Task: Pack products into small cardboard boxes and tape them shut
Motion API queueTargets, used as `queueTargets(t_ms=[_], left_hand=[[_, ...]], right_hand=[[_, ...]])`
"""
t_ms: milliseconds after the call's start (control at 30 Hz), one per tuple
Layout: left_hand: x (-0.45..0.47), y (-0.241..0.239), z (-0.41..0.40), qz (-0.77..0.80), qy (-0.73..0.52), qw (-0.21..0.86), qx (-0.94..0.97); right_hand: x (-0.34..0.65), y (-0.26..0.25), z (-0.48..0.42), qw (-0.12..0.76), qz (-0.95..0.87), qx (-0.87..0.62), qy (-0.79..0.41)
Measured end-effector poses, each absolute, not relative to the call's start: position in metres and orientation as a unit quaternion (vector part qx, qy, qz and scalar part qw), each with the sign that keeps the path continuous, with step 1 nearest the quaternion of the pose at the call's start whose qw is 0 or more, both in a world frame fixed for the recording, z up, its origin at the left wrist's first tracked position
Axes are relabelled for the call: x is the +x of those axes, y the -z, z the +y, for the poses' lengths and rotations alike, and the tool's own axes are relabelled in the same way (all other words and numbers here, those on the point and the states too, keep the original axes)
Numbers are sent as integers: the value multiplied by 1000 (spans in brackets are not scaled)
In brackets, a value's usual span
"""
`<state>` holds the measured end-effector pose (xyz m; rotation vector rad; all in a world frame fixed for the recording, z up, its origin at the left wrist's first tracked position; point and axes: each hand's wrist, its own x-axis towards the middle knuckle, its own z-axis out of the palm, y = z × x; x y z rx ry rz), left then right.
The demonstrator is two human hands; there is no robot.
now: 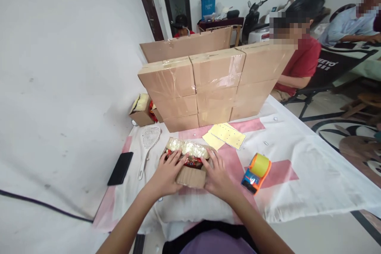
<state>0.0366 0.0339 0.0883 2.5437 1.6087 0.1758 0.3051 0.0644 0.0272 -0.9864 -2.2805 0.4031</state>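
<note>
You seem to be in a home workshop: taped cartons (216, 70) and a tape dispenser (257, 171) share your cloth-covered surface (285, 200) (a scooter (252, 19) is parked farther back).

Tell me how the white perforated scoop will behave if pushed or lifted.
The white scoop is probably light, its broad head being riddled with holes. Its straight handle suggests fair stiffness. That wide head likely makes it slide, not roll.

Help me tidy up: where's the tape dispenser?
In the head view, the tape dispenser lies on the tablecloth, right of the right hand, nearer the wearer than the yellow sheets.
</note>
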Motion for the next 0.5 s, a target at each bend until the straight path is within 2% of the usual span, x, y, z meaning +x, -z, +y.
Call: queueTargets(t_ms=[67,133,200,300,367,500], left_hand=[[36,-101,43,529,-97,107,836],[38,-106,58,573,-143,103,800],[44,-102,74,632,-165,56,755],[55,-85,85,626,-111,43,771],[58,-73,79,587,-62,55,805],[61,-60,58,572,-41,-6,819]], right_hand=[[289,-22,68,384,-810,-402,-187],[274,-19,79,444,-736,-442,-256],[264,-20,90,474,-665,-476,-328],[270,-30,98,494,-613,-488,-377],[297,-38,94,524,-590,-513,-339],[390,-33,74,575,-451,-670,-130]])
